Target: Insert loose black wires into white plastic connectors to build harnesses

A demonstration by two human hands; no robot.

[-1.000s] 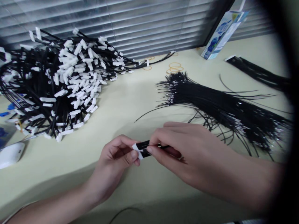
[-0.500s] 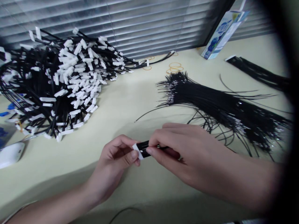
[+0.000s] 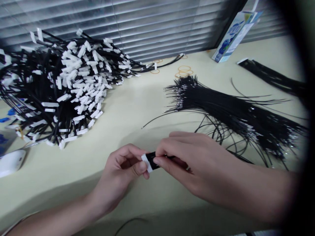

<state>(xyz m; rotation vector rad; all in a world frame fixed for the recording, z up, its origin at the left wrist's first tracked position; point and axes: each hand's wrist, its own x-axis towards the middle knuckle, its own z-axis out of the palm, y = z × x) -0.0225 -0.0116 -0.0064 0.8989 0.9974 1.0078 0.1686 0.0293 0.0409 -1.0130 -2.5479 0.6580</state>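
Fingers (image 3: 137,165) of left hand (image 3: 120,175) pinched on the small white plastic connector (image 3: 147,163), thumb on top, index below. Right hand (image 3: 189,162) fingers (image 3: 159,154) clamped on the short black wire bundle (image 3: 154,160) right where it enters the connector; both hands touching the part, fingertips almost meeting. Part is held just above the pale yellow counter (image 3: 137,98), low centre, between the two hands.

Far left of the fingers, well apart: big pile of black wires with white connectors (image 3: 61,88). Beyond and right of the right hand: fanned bundle of bare black wires with stripped ends (image 3: 231,111), a few loose strands running near the right wrist. Second dark wire bundle (image 3: 273,77) further right, at the back. Tan rubber bands (image 3: 183,70) on the counter past the bare bundle. Blue-and-white carton (image 3: 233,34) leaning at the back right against the grey window blinds (image 3: 137,23). White computer mouse (image 3: 11,162) at the far left edge.
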